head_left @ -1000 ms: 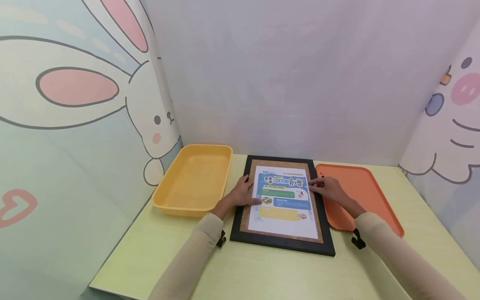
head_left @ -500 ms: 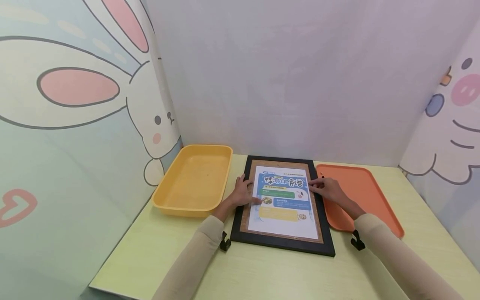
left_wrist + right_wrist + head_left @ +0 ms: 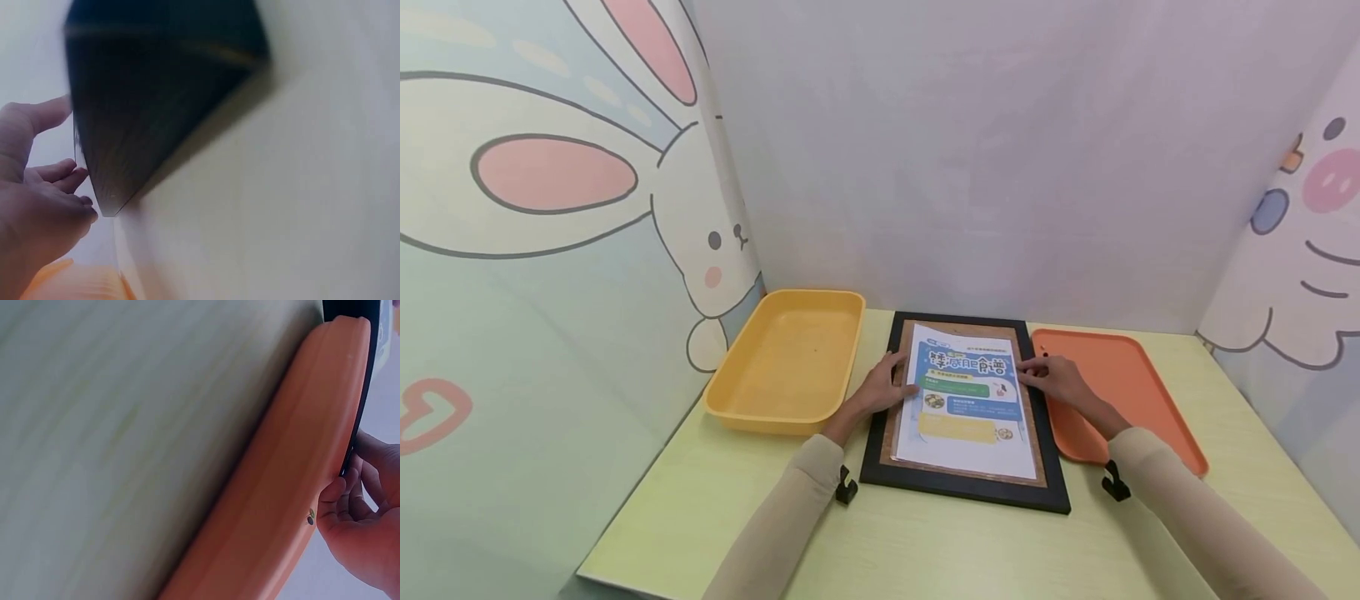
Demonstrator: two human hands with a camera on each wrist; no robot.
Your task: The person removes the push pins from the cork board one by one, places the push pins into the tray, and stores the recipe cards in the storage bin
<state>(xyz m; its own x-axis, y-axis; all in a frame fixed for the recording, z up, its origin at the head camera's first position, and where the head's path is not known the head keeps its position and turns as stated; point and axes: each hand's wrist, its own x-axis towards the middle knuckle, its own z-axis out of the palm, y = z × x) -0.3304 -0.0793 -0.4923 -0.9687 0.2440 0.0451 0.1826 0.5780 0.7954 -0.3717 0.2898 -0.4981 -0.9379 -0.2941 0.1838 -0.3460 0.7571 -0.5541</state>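
A printed poster sheet [image 3: 973, 454] lies over the brown board inside a black frame [image 3: 955, 493], its left edge slightly raised. My left hand [image 3: 877, 387] touches that edge with thumb and fingers spread apart. In the left wrist view, the left hand [image 3: 37, 187] shows beyond the frame's dark side [image 3: 137, 106], fingers only slightly bent. At the sheet's right edge, my right hand [image 3: 1057, 379] pinches with bent thumb and fingers. The right wrist view has the right hand [image 3: 369, 515] close above the orange tray's rim, fingers curled at the frame; the fingertips are partly hidden.
A deep yellow tray [image 3: 805, 296] stands left of the frame. Close against its right side lies an orange tray [image 3: 1138, 375], partly under the right forearm. The pale wooden tabletop [image 3: 925, 550] meets a curtain [image 3: 962, 167] behind and cartoon-printed walls at both sides.
The sheet's left edge has risen and its upper left corner has shifted up slightly. My left hand has shifted a little at that edge. The right hand stays in place.
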